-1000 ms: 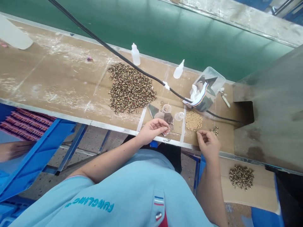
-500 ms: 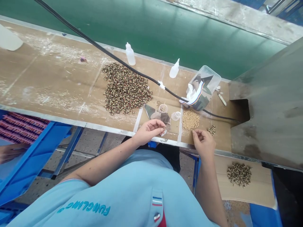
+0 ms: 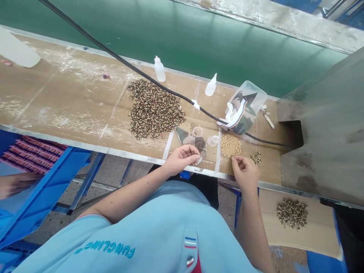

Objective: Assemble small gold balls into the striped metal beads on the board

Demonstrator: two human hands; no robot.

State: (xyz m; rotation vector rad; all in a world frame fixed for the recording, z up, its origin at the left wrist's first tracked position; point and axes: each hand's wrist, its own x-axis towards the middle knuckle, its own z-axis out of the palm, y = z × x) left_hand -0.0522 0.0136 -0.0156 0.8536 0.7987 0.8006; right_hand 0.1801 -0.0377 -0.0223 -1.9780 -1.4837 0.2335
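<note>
Cardboard at the lower right bore one pile of small metallic pieces. Over the near edge of the tabletop, the right hand had thumb and forefinger pinched together at the near side of one pile of tan beads. The left hand had thumb and fingertips close together beside one camouflage scrap. Whether either gripped some tiny piece could not be told. One small cluster of metallic bits lay right of the beads; two clear dishes sat left of them. Farther left spread one large heap of ring-like pieces, too many to count. Beyond stood two white bottles and one clear box containing camouflage cloth.
</note>
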